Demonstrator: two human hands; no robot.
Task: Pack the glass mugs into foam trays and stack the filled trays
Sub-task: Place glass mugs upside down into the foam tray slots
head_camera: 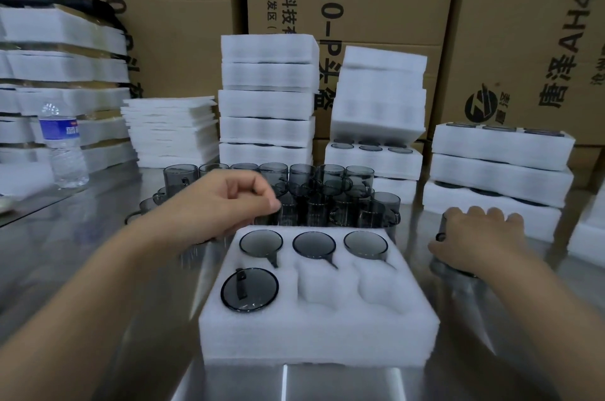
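My right hand (481, 237) clasps a smoky grey glass mug (441, 228) at three o'clock of the white foam tray (314, 328), likely bound for its two empty pockets (316, 284); my left hand (235, 197) curls over loose mugs (314, 201) at twelve, grasp undetermined.

One cam only, head-worn, so no 2nd view to overlap w/. It sits above the near edge of the bench (82, 237), facing fwd & down toward the cardboard boxes (183, 40) at the far edge. Wide-angle & close in: foam tray (320, 328) fills lower centre, forearms enter from both bottom corners, left hand (229, 201) mid-frame, right hand (481, 237) on a glass mug (442, 225) toward the bench's right side.
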